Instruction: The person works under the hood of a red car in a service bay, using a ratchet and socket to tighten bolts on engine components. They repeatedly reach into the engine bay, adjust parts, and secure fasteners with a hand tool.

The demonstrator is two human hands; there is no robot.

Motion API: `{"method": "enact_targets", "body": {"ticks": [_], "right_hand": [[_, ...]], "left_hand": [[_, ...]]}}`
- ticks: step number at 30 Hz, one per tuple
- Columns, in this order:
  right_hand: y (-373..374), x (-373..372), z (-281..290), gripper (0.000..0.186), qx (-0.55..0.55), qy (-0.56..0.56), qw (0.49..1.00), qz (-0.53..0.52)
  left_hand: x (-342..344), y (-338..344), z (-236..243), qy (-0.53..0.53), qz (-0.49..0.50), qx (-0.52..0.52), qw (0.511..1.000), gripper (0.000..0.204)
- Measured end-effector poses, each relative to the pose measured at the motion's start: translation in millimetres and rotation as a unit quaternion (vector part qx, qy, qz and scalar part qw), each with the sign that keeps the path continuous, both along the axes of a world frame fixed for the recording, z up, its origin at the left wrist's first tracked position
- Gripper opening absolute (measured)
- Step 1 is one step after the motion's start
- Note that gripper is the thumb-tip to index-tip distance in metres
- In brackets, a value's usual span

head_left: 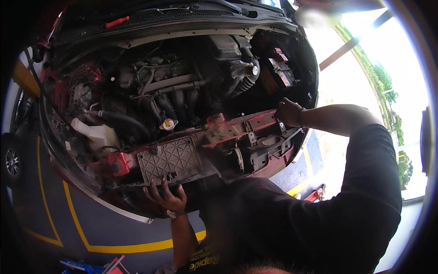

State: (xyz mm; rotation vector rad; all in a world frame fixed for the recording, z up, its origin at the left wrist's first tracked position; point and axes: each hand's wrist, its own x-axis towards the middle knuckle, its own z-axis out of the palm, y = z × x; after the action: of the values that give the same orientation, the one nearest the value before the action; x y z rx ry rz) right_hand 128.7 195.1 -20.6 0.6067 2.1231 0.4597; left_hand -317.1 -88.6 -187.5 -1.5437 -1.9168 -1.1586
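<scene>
My left hand [166,196] is at the front edge of a red car's engine bay, fingers spread against the edge just below a ribbed plastic panel [168,160]. My right hand [287,113] is closed at the right end of the front crossmember [262,121]; what its fingers hold is unclear. Behind the crossmember are the engine [169,82], a yellow-labelled cap [168,124] and an air duct [239,82]. A pale plastic reservoir [98,134] sits at the left, and a battery [280,68] at the back right.
A red-handled item [117,22] lies by the windscreen cowl. A wheel [13,162] is at the far left. Yellow lines mark the grey floor [118,233]. Blue and red equipment [86,267] is at the bottom left, more red equipment [315,194] at the right. Daylight and greenery [383,77] show beyond.
</scene>
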Motion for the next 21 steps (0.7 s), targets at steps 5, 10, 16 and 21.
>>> {"method": "enact_targets", "body": {"ticks": [5,10,16,21], "right_hand": [[11.5,-18.8,-5.0,0.022,0.014,-0.009,0.979,-0.204],[32.7,-41.1,-12.0,0.025,-0.017,-0.087,0.932,-0.353],[-18.3,-13.2,3.3,0.015,0.064,0.024,0.996,-0.064],[-15.0,-15.4,7.6,0.021,0.041,0.029,0.984,-0.172]], "left_hand": [[0.3,-1.4,2.8,0.002,-0.003,-0.007,1.000,0.055],[2.1,-1.9,5.4,0.002,-0.007,-0.010,1.000,0.054],[0.8,-2.6,7.9,-0.019,-0.017,-0.017,1.000,0.056],[11.3,9.8,67.8,-0.006,-0.040,0.076,0.996,0.050]]}}
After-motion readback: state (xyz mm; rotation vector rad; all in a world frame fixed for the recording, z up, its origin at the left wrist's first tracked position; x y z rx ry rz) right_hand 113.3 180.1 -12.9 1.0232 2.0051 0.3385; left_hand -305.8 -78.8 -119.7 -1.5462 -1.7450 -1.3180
